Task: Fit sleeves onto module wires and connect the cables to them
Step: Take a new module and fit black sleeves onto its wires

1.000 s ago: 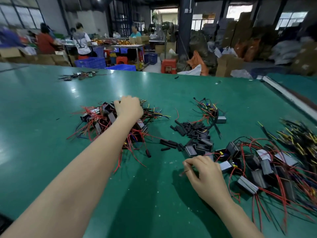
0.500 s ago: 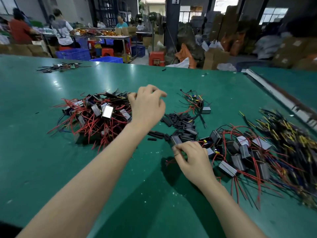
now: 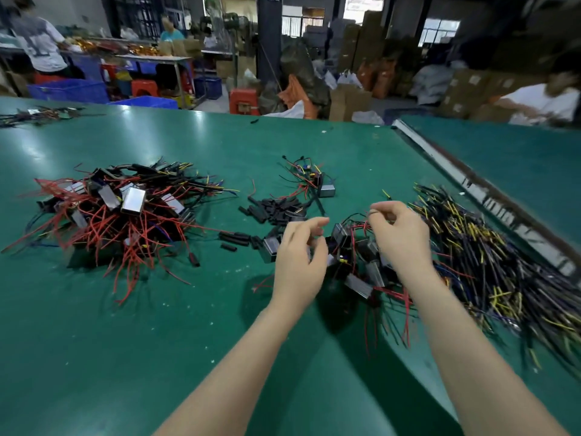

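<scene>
No readable text, label, brand or number anywhere; background signage too blurred

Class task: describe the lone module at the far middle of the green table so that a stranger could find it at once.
Start at the loose black sleeves mid-table. Just beyond them lies a small wire tangle; the lone module sits at its right edge, a single grey box apart from both heaps.

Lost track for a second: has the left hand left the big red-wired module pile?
Yes. The left hand moved right, off the red-wired module pile, to the right hand.
</scene>
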A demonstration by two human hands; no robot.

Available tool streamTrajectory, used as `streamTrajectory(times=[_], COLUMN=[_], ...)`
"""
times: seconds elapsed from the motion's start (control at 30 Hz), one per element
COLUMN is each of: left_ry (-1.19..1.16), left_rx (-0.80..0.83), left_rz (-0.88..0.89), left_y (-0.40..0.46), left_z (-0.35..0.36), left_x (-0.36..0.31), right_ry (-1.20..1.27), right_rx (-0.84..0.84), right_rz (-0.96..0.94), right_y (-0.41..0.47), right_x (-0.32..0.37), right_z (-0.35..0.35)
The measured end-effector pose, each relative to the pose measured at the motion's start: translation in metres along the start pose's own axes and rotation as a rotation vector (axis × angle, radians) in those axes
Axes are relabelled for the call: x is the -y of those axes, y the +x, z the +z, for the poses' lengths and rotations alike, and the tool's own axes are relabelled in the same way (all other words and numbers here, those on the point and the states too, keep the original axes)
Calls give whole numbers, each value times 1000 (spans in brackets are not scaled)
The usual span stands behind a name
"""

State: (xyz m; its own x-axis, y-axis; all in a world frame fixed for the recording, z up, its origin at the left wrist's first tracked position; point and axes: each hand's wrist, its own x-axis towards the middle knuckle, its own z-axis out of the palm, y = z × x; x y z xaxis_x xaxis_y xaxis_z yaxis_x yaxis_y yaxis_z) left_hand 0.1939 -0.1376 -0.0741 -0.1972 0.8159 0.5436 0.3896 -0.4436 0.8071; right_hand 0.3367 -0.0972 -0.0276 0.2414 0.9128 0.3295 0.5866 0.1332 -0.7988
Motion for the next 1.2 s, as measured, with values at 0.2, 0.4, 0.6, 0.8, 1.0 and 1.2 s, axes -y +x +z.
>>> streamTrajectory(times=[0.2,0.4,0.6,0.8,1.0,1.2], left_ry=[94,141,-164,-343,-465,-544], left_rx=[110,161,181,223,51,29], left_rz=[42,113,-137,-218,-543,-579], left_y=[-1,-7,-3,-3,5,4], left_z=[-1,0,1,-2,-9,-5], left_x=[9,9,1,-8,1,3], right_ry=[-482,-527,41,-178,-7,1196], right_rx=[188,91,-67,152,-9,65], right_rz=[38,-87,-507,-323,-235,152], right_y=[27,20,-14,-23,-25,-17], right_x=[-20,-23,-18,-25,-29,-11], right_z=[-19,-16,-12,6,-3,-28])
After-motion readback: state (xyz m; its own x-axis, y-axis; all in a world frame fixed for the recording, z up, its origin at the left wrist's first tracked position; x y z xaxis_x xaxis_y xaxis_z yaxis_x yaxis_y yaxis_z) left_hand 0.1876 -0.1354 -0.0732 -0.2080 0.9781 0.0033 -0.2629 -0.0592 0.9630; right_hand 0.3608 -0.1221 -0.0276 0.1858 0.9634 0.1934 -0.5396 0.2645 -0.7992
